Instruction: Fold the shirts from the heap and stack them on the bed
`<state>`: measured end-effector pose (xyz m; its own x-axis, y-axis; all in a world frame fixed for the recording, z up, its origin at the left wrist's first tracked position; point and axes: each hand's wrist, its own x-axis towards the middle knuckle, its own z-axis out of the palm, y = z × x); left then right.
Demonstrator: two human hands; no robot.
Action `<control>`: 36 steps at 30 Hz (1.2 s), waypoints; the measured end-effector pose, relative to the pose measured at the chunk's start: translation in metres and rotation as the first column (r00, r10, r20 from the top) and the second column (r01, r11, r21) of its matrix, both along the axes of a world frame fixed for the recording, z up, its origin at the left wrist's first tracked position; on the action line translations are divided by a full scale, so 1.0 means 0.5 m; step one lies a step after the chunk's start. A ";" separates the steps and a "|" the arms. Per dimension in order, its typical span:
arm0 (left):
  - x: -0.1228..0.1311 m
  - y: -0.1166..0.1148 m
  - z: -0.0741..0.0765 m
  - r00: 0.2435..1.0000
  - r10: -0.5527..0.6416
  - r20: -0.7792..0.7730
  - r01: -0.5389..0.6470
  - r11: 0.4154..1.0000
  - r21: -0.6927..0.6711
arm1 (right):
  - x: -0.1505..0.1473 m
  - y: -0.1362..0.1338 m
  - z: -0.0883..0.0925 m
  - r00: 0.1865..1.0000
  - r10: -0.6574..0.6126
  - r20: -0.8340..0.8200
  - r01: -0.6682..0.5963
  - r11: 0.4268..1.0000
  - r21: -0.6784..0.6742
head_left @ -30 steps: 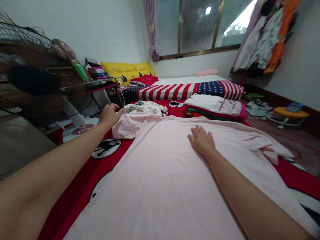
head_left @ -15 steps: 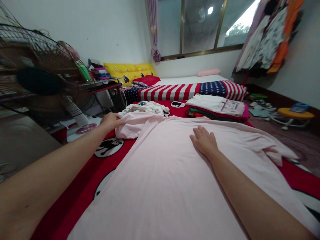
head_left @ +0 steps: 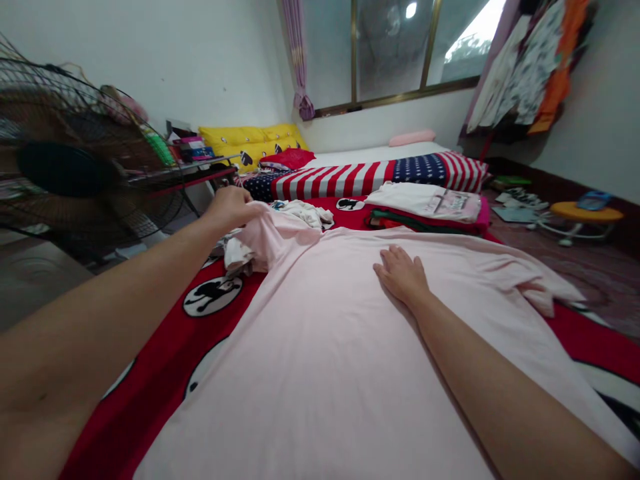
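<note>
Two hands rest on a pink T-shirt (head_left: 310,373) spread over a red cartoon-print blanket (head_left: 150,360), its long axis running straight ahead of me. My left hand (head_left: 231,208) is clamped on the cloth at the far corner, lifting it, while my right hand (head_left: 401,275) lies open and flat on the shirt. Beyond my right hand sits a stack of folded clothes (head_left: 425,203), its print too small to read.

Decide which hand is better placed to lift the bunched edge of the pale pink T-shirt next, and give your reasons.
Left, probably: the left hand already pinches the bunched edge of the pale pink T-shirt, while the right hand lies flat and open on the shirt, away from that edge.
</note>
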<state>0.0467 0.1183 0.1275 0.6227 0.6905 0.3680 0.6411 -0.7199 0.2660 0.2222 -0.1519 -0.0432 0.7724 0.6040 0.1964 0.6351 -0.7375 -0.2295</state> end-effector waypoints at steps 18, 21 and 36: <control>-0.349 -0.177 -0.212 0.935 -0.346 -0.080 0.230 0.761 -0.607 | 0.022 -0.006 -0.010 0.998 0.033 0.055 -0.037 0.997 0.071; -0.402 -0.199 -0.226 0.912 -0.375 -0.165 0.187 0.739 -0.647 | 0.025 -0.006 -0.006 0.999 0.044 0.030 -0.047 0.994 0.099; -0.458 -0.288 -0.182 0.871 -0.487 -0.067 0.304 0.641 -0.705 | 0.018 0.107 0.088 0.960 -0.193 -0.202 0.204 0.978 0.035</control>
